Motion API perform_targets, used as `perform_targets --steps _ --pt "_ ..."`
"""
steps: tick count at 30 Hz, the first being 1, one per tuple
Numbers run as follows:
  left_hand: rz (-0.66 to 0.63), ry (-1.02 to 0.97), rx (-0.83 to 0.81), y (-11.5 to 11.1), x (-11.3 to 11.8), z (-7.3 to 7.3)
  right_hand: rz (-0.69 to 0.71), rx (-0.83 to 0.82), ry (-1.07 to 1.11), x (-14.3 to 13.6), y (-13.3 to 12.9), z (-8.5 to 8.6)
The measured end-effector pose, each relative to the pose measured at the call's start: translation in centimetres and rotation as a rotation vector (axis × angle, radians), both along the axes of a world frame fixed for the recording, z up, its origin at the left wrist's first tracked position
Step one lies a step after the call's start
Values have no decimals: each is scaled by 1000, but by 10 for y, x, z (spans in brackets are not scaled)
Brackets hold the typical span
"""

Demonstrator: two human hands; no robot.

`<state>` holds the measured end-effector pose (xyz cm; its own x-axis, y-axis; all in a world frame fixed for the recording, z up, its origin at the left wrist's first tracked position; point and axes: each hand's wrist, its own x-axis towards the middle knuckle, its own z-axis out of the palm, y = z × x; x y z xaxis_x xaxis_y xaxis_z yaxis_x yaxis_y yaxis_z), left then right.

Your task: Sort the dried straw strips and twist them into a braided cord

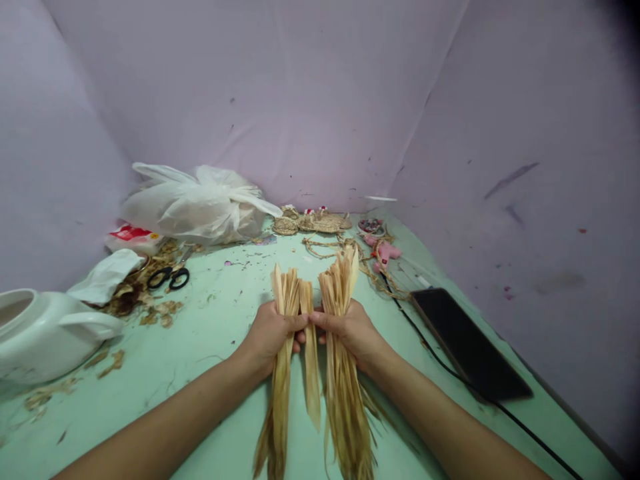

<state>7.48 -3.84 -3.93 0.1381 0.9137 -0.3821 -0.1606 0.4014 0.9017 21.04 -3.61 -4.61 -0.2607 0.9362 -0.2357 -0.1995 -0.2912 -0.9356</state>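
Note:
Both hands are over the middle of the green table, close together. My left hand [270, 330] is closed round a narrow bundle of dry, straw-coloured husk strips [283, 393]. A thicker husk bundle [345, 400], frayed at its lower end, is gripped by my right hand [353, 330]. Between the two bundles hangs a single flat strip [311, 373], pinched where the thumbs meet. The tops of the bundles stick up above my fists, and their long ends hang down toward me.
A white pot [50, 340], black-handled scissors [169, 278] and husk scraps [127, 293] lie left. Behind are a plastic bag [200, 203] and woven pieces [323, 221]. A pink glue gun [384, 253], black cable [440, 363] and dark tablet [470, 343] are right.

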Motion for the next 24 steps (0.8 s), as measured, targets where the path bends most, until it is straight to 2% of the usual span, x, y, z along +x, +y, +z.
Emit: perform_targets --steps 4,8,14,18,21,24 --pt "50 -5 -15 2 -2 -1 -108 -44 -33 -2 2 -1" --pt "37 -18 -22 5 -4 -1 -151 -36 -38 -1 3 -1" --pt "-105 -65 22 2 -1 0 -101 21 -68 -2 0 2" --pt "-162 -59 45 -1 3 0 -127 41 -143 -6 -2 4" --pt "-102 -90 26 0 3 -1 -130 56 -183 -7 -3 4" --pt "8 -42 -13 5 0 -2 -165 1 -129 -5 -2 4"
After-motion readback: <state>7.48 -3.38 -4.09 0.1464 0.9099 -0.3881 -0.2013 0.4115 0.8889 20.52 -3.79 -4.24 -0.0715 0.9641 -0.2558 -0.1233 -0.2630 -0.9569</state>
